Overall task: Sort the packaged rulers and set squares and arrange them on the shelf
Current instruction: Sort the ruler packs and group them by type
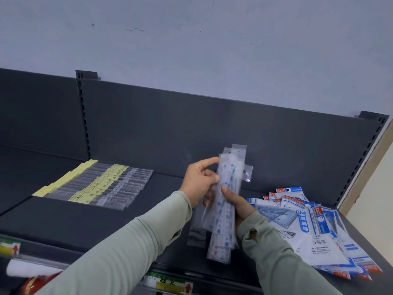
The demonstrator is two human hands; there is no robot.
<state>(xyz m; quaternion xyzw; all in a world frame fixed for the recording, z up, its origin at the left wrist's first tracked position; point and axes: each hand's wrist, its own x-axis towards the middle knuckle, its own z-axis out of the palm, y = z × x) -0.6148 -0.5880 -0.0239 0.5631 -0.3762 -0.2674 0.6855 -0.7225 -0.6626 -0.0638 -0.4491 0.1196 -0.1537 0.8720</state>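
Your dark shelf (138, 222) runs wide below you. The loose pile of set squares (308, 222) lies just right of your hands, and the laid-out row of yellow-labelled rulers (95, 186) lies well to the left. Between them you hold the bundle of packaged rulers (230, 188) above bare shelf — long axis near upright, slightly tilted. Your right hand (237, 204) grips its middle; your left hand (198, 179) pinches its upper left edge, fingers curled. The way leftward looks unobstructed.

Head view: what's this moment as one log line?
left hand: pinches ruler bundle | right hand: grips it | set squares: piled right | yellow-label rulers: rowed left
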